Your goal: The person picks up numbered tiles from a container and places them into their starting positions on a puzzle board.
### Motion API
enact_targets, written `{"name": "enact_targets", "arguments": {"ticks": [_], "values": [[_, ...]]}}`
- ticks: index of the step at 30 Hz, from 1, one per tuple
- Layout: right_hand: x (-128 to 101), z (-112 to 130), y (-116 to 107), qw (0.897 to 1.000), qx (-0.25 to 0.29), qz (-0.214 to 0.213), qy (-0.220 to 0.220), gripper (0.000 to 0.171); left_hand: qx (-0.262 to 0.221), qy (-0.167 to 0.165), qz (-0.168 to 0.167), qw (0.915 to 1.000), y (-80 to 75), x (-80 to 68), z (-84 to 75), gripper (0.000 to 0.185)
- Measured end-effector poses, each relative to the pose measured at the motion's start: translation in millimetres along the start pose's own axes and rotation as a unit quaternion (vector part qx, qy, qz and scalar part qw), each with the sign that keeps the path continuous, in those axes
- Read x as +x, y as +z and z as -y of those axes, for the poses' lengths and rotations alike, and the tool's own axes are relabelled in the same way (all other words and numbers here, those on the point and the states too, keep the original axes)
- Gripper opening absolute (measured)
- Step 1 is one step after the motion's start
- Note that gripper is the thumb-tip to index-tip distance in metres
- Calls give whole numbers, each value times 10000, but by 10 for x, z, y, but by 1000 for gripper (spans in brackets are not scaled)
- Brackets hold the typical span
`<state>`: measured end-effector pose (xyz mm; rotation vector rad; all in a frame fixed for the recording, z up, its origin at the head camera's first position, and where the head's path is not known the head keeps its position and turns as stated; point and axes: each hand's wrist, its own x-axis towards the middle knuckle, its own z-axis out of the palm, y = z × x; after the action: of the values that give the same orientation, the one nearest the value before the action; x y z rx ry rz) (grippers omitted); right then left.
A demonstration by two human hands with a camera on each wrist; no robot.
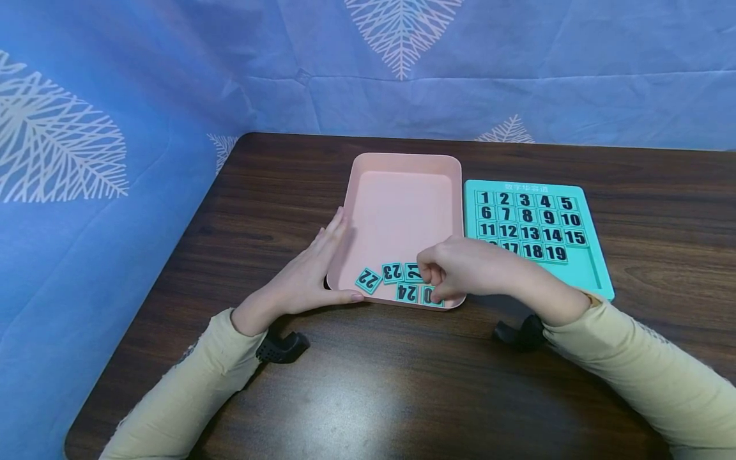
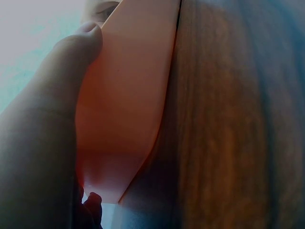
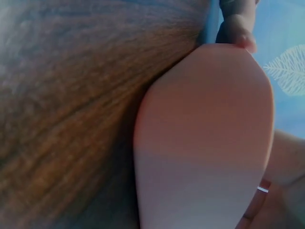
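A pink tray holds several teal number tiles near its front edge, among them 22, 23 and 24. My left hand lies against the tray's left front corner, fingers straight along the side, thumb at the front rim. Over the right front corner, my right hand curls its fingers and pinches at a number tile showing a 0, which the thumb partly covers. In the right wrist view a thin white edge shows between those fingers.
Right of the tray lies a teal number board, tiles 1 to 19 in rows, partly behind my right hand. Both stand on a dark wooden table. Blue cloth with white leaf prints hangs behind and at the left.
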<state>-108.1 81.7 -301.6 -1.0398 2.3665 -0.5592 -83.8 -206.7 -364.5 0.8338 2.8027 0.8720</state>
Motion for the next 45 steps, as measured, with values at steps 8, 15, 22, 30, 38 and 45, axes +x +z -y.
{"name": "enact_targets", "arguments": {"ticks": [8,15,22,30,38,45], "values": [[-11,-19,7,9994,272,63,-199,19,4,-40,12,10000,-1,-6,-5,117],[-67,-14,-20,9965,463,-159,-675,22,7,-45,6,10000,4,-4,-8,117],[-141,-43,-73,9947,759,-507,-465,16,-11,-100,23,9999,1,-13,-14,116],[-263,-85,-153,9923,634,-979,-427,33,-25,-62,13,10000,1,-8,-15,116],[-452,-217,-251,9889,572,-1375,17,29,4,-40,18,10000,2,-5,-10,117],[-644,-392,-325,9838,492,-1683,376,37,-15,-47,3,10000,5,3,-14,116]]}}
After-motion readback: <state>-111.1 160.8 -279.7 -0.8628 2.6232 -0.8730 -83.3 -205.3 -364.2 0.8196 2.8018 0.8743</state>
